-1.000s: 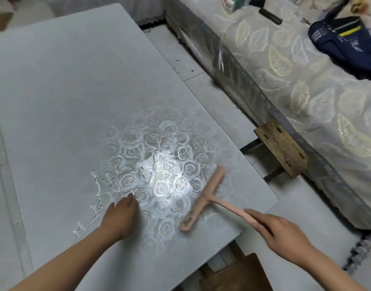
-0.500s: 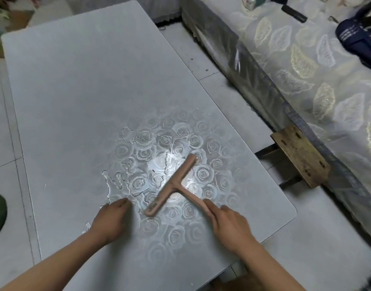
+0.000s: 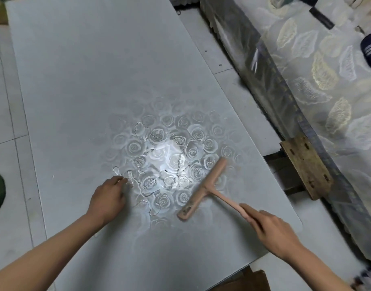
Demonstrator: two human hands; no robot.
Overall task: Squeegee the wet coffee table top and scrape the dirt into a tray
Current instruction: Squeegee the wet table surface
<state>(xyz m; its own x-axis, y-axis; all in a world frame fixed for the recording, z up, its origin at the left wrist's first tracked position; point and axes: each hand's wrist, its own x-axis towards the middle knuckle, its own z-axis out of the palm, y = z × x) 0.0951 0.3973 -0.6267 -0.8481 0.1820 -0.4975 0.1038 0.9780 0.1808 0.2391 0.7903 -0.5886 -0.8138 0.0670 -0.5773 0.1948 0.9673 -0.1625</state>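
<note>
The right hand has its fingers wrapped round the handle end of 1 pink squeegee, whose blade lies slanted on the table at the right edge of the wet patch (its rose pattern gleams under a bright reflection). The left hand rests on the tabletop at the patch's left edge, fingers loosely bent, holding nothing. A sofa stands beside the table's right side.

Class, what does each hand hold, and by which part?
The right hand grips the pink squeegee by the end of its handle. The left hand holds nothing; it rests on the wet table top.
</note>
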